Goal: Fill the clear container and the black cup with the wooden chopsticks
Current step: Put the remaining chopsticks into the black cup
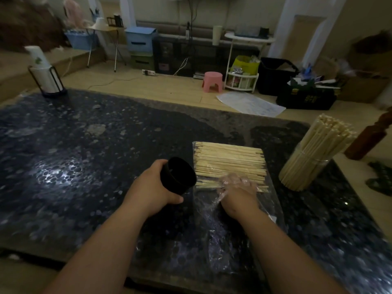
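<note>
Chopsticks (229, 160) pale, laid flat, black cup (177, 177) tilted in left hand (152, 187)

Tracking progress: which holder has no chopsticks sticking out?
The black round cup in the left hand; the clear container on the right is packed with upright wooden chopsticks.

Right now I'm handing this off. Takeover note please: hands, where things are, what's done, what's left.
Left hand grips the black cup just left of the bag; no chopsticks show in it.
Right hand reaches into the clear bag, fingers on the loose chopsticks; whether it grips any is unclear under the plastic.
Clear container stands at the table's right side, packed with chopsticks, so it looks done.
Left to do: fill the black cup from the bag.
</note>
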### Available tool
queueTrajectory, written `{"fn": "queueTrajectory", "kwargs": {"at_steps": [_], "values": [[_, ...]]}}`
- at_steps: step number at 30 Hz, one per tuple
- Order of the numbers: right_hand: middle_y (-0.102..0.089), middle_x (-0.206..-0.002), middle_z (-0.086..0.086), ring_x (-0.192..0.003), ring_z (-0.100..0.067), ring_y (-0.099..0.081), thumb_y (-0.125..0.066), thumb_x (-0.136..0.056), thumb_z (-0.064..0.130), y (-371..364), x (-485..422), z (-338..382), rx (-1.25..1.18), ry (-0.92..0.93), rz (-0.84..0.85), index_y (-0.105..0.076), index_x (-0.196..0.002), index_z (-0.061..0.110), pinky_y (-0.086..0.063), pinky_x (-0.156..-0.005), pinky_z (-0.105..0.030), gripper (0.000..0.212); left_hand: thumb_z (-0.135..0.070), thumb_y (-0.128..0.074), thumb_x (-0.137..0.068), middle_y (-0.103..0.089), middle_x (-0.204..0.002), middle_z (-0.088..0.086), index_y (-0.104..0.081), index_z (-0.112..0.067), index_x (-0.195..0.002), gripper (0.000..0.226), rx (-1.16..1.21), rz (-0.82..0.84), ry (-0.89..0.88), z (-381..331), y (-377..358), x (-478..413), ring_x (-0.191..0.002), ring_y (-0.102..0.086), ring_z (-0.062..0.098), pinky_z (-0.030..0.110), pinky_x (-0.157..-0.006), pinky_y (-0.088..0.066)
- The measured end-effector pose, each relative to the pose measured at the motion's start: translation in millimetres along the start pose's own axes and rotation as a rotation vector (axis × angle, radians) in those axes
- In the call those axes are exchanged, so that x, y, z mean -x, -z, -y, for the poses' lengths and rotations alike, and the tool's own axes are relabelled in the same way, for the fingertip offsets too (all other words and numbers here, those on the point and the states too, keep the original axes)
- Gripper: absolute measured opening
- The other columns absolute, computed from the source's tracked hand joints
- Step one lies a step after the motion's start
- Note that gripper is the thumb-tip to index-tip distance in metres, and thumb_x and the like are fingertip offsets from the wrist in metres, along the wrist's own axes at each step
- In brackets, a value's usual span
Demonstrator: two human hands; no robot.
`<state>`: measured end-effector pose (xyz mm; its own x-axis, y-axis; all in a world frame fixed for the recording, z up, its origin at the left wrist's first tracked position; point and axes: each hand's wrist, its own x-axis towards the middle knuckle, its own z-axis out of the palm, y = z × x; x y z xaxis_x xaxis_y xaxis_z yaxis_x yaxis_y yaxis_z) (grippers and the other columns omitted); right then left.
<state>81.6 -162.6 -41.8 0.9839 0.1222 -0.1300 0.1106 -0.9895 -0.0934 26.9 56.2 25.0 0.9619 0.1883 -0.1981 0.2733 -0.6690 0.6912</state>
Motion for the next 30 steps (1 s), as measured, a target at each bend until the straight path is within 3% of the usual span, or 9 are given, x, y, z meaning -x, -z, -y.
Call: {"fn": "queueTrajectory", "kwargs": {"at_steps": [3,7,12,21,25,30], "values": [[-0.047,-0.137,0.003,-0.129,-0.028,-0.039,-0.046,-0.097,0.028,6,2,5,0.015,-0.030,0.028,-0.051,-0.131,0.034,-0.027,-0.108,-0.042,0.035,-0.021,-0.095,-0.062,-0.057,-0.136,-0.004,-0.041,-0.033,-0.143,0.099,0.010,0.005,-0.004,-2,1,0,-0.126,-0.053,0.022,0.037,-0.099,-0.043],[-0.049,-0.141,0.000,-0.132,-0.029,-0.042,-0.052,-0.094,0.017,6,3,8,-0.056,-0.065,0.095,-0.053,-0.133,0.026,-0.030,-0.113,-0.041,0.040,-0.021,-0.096,-0.061,-0.059,-0.135,-0.004,-0.042,-0.033,-0.142,0.099,0.020,0.008,-0.002,-2,2,0,-0.124,-0.054,0.022,0.039,-0.102,-0.045],[-0.051,-0.139,-0.008,-0.129,-0.031,-0.045,-0.048,-0.093,0.007,-6,17,8,-0.069,0.044,0.054,-0.048,-0.137,0.019,-0.033,-0.113,-0.037,0.046,-0.022,-0.096,-0.058,-0.061,-0.131,-0.004,-0.043,-0.033,-0.141,0.100,0.038,0.005,-0.006,0,2,-1,-0.122,-0.056,0.022,0.042,-0.103,-0.046],[-0.048,-0.128,-0.009,-0.119,-0.028,-0.047,-0.053,-0.094,0.011,6,48,11,0.014,0.047,-0.005,-0.059,-0.128,0.013,-0.045,-0.098,-0.037,0.035,-0.022,-0.097,-0.057,-0.059,-0.134,0.000,-0.040,-0.030,-0.145,0.105,-0.015,0.048,-0.015,2,4,1,-0.123,-0.055,0.023,0.041,-0.104,-0.046],[-0.062,-0.126,-0.008,-0.114,-0.029,-0.059,-0.051,-0.095,0.017,23,67,12,-0.020,0.089,0.070,-0.054,-0.130,0.024,-0.049,-0.093,-0.039,0.037,-0.021,-0.097,-0.056,-0.060,-0.134,0.001,-0.041,-0.029,-0.144,0.105,-0.033,0.039,-0.021,1,5,4,-0.122,-0.056,0.024,0.042,-0.104,-0.046],[-0.062,-0.121,-0.006,-0.111,-0.030,-0.060,-0.049,-0.098,0.026,50,83,14,-0.078,0.064,0.112,-0.055,-0.120,0.028,-0.042,-0.080,-0.037,0.023,-0.022,-0.096,-0.057,-0.057,-0.138,0.003,-0.038,-0.029,-0.148,0.108,-0.042,0.033,-0.001,1,9,6,-0.125,-0.054,0.027,0.044,-0.104,-0.046]]}}
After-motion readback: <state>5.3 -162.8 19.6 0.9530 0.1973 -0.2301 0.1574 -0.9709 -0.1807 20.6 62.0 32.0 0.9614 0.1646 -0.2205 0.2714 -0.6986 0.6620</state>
